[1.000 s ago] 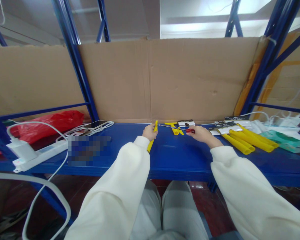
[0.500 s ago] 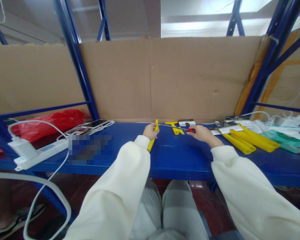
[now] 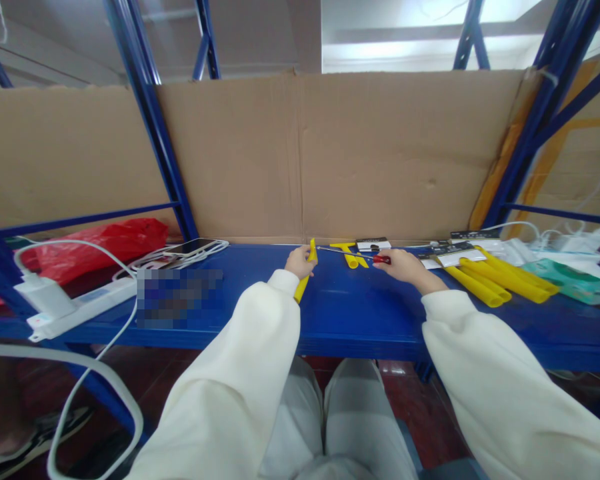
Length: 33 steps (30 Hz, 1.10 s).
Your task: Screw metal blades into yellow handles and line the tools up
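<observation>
My left hand (image 3: 297, 263) is closed around a yellow plastic piece (image 3: 301, 289), which sticks out above and below the fingers. In my right hand (image 3: 403, 269) is a screwdriver (image 3: 383, 260) with a red handle, held roughly level. Its thin metal shaft points left, and its tip meets or nearly meets the upper part of the yellow piece; contact is too small to tell. Just behind the shaft lies a T-shaped yellow plastic piece (image 3: 351, 259) with a tube-like stem. A black-and-white packaging card (image 3: 373, 245) rests by the cardboard.
Several yellow tubes (image 3: 485, 287) with header cards lie on the blue shelf (image 3: 360, 320) at right, beside a green packet (image 3: 575, 281). At left are a white power strip (image 3: 90, 305), a phone (image 3: 195, 247), cables and a red plastic bag (image 3: 100, 247). Cardboard (image 3: 380, 153) closes the back.
</observation>
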Available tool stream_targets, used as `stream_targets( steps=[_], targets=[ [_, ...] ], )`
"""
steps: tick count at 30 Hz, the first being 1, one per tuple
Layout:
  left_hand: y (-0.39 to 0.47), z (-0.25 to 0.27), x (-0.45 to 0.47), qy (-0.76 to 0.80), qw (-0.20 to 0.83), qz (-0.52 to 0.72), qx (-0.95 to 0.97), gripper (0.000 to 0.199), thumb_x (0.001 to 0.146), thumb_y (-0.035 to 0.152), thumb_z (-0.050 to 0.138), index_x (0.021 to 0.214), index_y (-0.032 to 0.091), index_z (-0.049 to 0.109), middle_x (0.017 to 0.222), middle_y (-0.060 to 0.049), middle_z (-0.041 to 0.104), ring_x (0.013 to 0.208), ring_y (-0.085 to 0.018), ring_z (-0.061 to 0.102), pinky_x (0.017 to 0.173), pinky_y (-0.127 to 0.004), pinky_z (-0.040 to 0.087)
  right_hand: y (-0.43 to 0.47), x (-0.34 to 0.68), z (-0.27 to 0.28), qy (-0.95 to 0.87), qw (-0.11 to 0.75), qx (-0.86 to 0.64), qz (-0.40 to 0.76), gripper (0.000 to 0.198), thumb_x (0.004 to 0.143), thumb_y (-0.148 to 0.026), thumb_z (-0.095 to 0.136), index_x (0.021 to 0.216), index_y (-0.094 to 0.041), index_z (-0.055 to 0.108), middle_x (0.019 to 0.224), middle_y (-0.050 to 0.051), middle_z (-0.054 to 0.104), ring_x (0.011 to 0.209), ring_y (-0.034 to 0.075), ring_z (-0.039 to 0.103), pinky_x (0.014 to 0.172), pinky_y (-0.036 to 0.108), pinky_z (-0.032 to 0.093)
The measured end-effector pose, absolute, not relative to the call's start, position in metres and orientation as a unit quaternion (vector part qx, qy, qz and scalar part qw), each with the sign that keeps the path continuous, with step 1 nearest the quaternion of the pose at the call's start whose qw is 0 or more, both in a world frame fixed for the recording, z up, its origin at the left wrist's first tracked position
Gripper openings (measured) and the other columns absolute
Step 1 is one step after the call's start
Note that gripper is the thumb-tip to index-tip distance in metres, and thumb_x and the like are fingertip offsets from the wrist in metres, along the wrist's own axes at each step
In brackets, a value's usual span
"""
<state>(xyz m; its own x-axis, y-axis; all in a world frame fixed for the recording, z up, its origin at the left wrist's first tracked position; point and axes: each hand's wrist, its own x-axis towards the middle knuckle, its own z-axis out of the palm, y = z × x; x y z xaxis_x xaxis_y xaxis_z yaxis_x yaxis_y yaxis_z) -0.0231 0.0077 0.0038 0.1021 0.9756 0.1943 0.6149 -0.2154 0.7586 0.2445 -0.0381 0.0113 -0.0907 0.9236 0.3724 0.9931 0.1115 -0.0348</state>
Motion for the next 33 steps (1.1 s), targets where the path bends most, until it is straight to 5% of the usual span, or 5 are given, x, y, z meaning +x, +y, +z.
stream_targets(
  steps=[33],
  targets=[
    [0.0079,0.0020,-0.0239,0.572,0.224,0.329,0.717,0.051,0.088,0.009,0.061,0.138,0.016,0.057,0.138,-0.015,0.064,0.063,-0.011,0.073,0.057,-0.019,0.058,-0.0393,0.2442,0.0119,-0.736,0.157,-0.648,-0.113,0.017,0.086,-0.037,0.062,0.087,-0.023,0.073,0.088,0.008,0.077,0.082,0.022,0.069,0.065,0.027,0.042]
  ],
)
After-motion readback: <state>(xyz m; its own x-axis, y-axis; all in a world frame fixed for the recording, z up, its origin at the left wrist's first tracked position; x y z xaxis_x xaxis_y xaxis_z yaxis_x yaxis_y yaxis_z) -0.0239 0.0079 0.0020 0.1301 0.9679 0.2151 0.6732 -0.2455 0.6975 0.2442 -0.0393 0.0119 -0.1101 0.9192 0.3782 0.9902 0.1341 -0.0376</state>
